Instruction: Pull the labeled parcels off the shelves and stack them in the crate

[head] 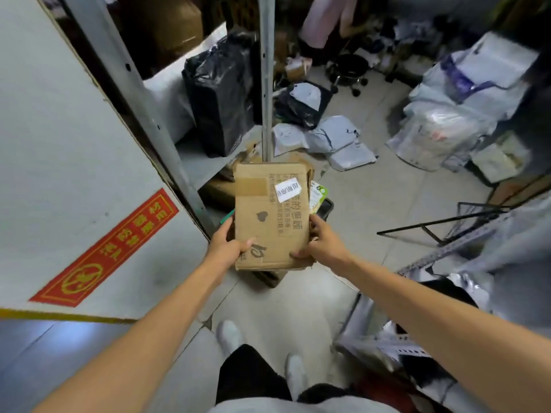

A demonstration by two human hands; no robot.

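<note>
At nine o'clock a white panel (74, 144) with a red sign crowds my left. Bare floor tiles (372, 204) give room from one to three o'clock, edged by grey mailer bags (328, 138). A steel shelf post (266, 84) stands at twelve, behind the cardboard parcel (268, 222). The parcel sits dead centre over a black crate (326, 207), which it mostly hides. My left hand (229, 245) grips its left edge and my right hand (322, 242) its right, fingers curled, thumbs on top. Its white label (287, 189) is too blurred to read.

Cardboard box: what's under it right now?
Under the cardboard box, gripped by the left hand and right hand, a dark crate shows at its edges, with a green packet peeking out on the right. The crate's other contents are covered.
</note>
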